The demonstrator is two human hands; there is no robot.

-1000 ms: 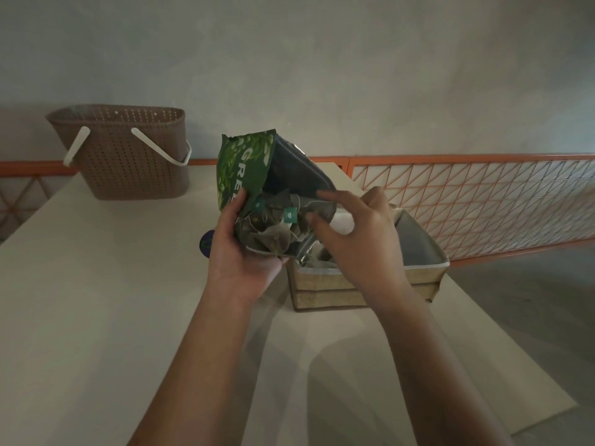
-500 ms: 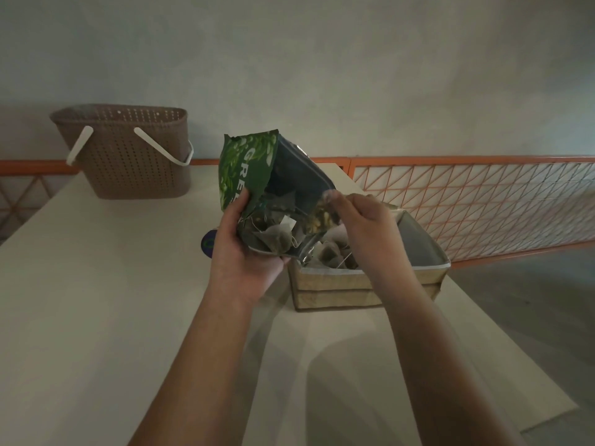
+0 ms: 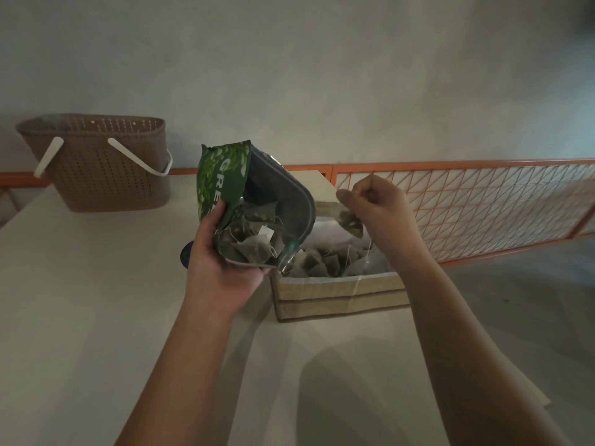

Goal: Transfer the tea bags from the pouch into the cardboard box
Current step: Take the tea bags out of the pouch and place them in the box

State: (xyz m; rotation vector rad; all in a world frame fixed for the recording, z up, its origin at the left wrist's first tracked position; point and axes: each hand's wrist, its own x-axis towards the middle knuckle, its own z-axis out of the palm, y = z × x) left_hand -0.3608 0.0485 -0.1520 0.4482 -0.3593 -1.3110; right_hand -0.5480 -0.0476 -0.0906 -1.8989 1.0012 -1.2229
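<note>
My left hand (image 3: 222,252) grips a green foil pouch (image 3: 225,178) from below, its wide mouth tipped toward me. Several pyramid tea bags (image 3: 254,243) lie inside the pouch. My right hand (image 3: 376,204) pinches one tea bag (image 3: 349,222), which hangs from my fingertips above the cardboard box (image 3: 338,294). The box stands on the table just right of the pouch and holds several tea bags (image 3: 325,262) with loose strings.
A brown perforated basket (image 3: 103,169) with white handles stands at the table's (image 3: 80,300) back left. An orange wire-mesh railing (image 3: 467,201) runs behind and to the right. A small dark round object (image 3: 186,254) lies on the table behind my left hand.
My right hand drew a tea bag out of the pouch mouth and carried it up and right, over the box. The left hand kept hold of the pouch.
</note>
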